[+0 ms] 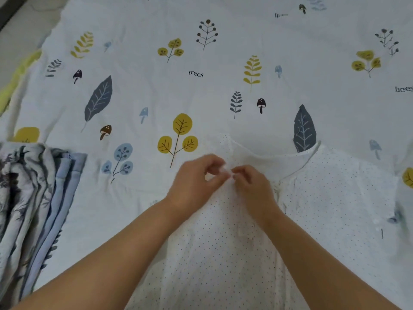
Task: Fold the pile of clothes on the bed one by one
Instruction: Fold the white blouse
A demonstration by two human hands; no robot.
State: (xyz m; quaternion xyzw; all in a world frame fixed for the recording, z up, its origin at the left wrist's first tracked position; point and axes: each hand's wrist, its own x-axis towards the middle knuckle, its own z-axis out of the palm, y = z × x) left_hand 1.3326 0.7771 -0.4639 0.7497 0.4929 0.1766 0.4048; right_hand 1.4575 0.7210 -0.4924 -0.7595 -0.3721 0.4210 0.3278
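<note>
The dotted white garment (223,253) lies flat on the bedsheet (145,90). Left hand (196,182) and right hand (252,186) both pinch its front edge near the neckline. Left of the garment lies a folded quilt (33,209); beyond it the sheet is free

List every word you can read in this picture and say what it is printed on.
"trees": printed on the sheet, upper middle.
"trees": on the sheet at the right edge, blurred, and it reads more like "bees".
A short mark near the top: too blurred to read.
The dotted garment shows no text.
</note>
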